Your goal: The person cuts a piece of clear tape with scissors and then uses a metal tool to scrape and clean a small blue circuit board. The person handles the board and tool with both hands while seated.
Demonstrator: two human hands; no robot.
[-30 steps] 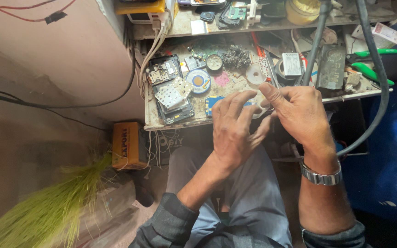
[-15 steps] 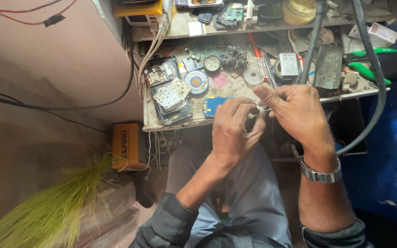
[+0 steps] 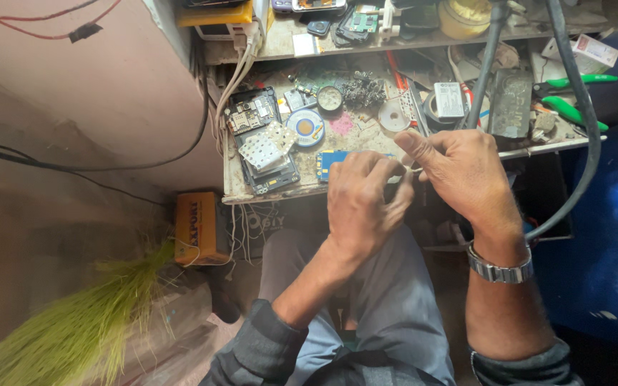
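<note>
My left hand [image 3: 366, 204] and my right hand [image 3: 463, 175] meet just in front of the workbench's front edge [image 3: 266, 194], above my lap. The left hand's fingers curl around a small pale part [image 3: 397, 179] that is mostly hidden. My right thumb and forefinger pinch a thin silvery tool [image 3: 415, 170] whose tip reaches that part. A small blue circuit board [image 3: 332, 161] lies on the bench right behind my left knuckles. A metal wristwatch [image 3: 498, 270] sits on my right wrist.
The cluttered bench holds an opened phone [image 3: 262, 146], a round blue-rimmed tin [image 3: 305, 127], a white tape roll [image 3: 393, 116], green-handled pliers [image 3: 574, 107] and black hoses [image 3: 588, 143]. An orange box [image 3: 196, 227] and a green broom [image 3: 73, 329] lie on the floor at left.
My left fingers have curled tighter against the right fingertips. Both hands stay at nearly the same spot by the bench edge.
</note>
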